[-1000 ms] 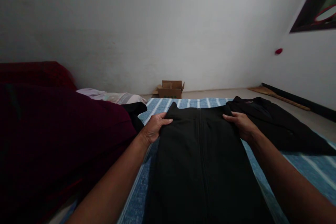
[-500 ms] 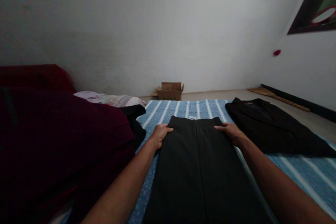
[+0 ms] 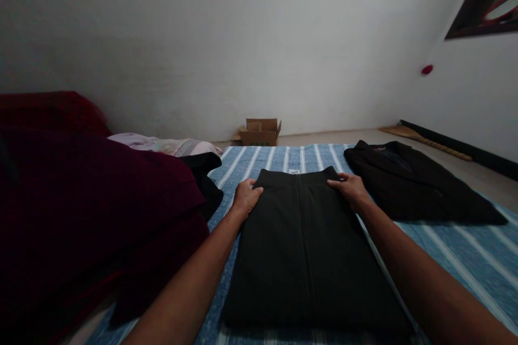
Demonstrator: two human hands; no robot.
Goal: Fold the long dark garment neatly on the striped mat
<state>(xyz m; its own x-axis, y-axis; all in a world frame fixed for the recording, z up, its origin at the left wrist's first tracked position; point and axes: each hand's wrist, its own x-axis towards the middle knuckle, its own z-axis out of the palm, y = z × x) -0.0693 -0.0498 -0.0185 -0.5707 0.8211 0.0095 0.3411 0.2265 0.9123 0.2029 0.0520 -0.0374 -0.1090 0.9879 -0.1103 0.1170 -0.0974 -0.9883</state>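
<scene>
Black folded garment (image 3: 303, 248) lies between both hands, far corners gripped.

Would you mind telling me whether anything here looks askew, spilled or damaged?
Nothing stands out. The black garment lies flat and square on the striped blue sheet, with the left hand and right hand resting at its far corners. A second dark garment lies flat beside it, to the right.

We see a black skirt (image 3: 303, 242) with a centre seam, lying flat and lengthwise on the blue striped sheet, its far waistband corners under our two hands.
</scene>
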